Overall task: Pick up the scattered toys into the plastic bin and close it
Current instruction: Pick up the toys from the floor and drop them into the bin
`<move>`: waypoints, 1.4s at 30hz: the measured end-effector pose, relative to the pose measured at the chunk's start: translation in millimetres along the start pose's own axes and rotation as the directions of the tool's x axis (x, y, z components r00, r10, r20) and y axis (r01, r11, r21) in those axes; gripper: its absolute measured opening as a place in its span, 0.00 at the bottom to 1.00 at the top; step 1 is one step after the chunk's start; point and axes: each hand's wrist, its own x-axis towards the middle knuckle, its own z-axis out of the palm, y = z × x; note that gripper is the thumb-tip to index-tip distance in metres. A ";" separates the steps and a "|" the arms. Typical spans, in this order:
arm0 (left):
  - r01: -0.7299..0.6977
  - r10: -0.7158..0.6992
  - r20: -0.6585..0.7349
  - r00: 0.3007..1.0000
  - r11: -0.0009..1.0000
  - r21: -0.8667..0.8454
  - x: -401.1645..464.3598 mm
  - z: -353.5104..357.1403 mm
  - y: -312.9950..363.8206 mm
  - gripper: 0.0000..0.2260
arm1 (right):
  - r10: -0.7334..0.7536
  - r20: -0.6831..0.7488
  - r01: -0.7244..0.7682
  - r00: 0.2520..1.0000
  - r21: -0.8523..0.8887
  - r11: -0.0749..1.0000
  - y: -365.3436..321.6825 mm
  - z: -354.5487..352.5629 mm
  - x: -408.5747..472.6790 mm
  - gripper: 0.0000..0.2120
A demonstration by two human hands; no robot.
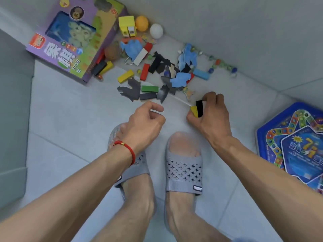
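Note:
Scattered toys lie on the floor ahead of my feet: coloured wooden blocks such as a green block (149,88) and a yellow block (125,76), flat puzzle pieces (131,90), marbles (222,64), an orange ball (142,23) and a white ball (156,30). My right hand (210,117) grips a black block (199,108) and a yellow block (194,111) together, just above the floor. My left hand (146,122) hovers beside it with loosely curled fingers and holds nothing. No plastic bin is clearly in view.
A purple game box (70,44) lies at the upper left. A blue hexagonal game board (293,145) lies at the right edge. A grey surface (14,119) stands along the left. My feet in grey slippers (184,165) stand on the tiled floor.

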 end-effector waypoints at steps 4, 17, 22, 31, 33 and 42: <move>0.026 -0.024 0.013 1.000 0.993 -0.115 -2.6 5.3 13.2 0.09 | -0.003 0.063 0.013 0.998 -0.163 0.987 -9.1 -0.2 6.0 0.21; 0.394 -0.078 0.432 0.899 0.577 -0.715 6.5 5.8 21.2 0.17 | -0.245 0.472 0.107 0.847 0.300 0.948 -77.1 -47.1 3.2 0.20; 0.372 -0.109 0.369 0.923 0.497 -0.784 16.7 -12.3 5.6 0.15 | -0.384 0.081 0.386 0.920 -0.007 0.923 -66.8 -40.1 46.5 0.14; 0.333 -0.138 0.306 0.942 0.499 -0.800 13.5 -25.6 -2.9 0.13 | -0.596 0.184 0.615 0.782 -0.390 0.686 -29.8 2.0 79.7 0.17; 0.321 -0.136 0.292 0.947 0.493 -0.809 10.8 -28.0 -5.2 0.13 | -0.611 0.192 0.624 0.768 -0.443 0.644 -25.0 5.1 79.5 0.16; 0.259 -0.126 0.227 0.966 0.414 -0.873 -42.5 -63.2 -6.9 0.12 | -0.262 0.050 0.257 0.964 0.091 0.962 -45.9 -45.3 65.9 0.08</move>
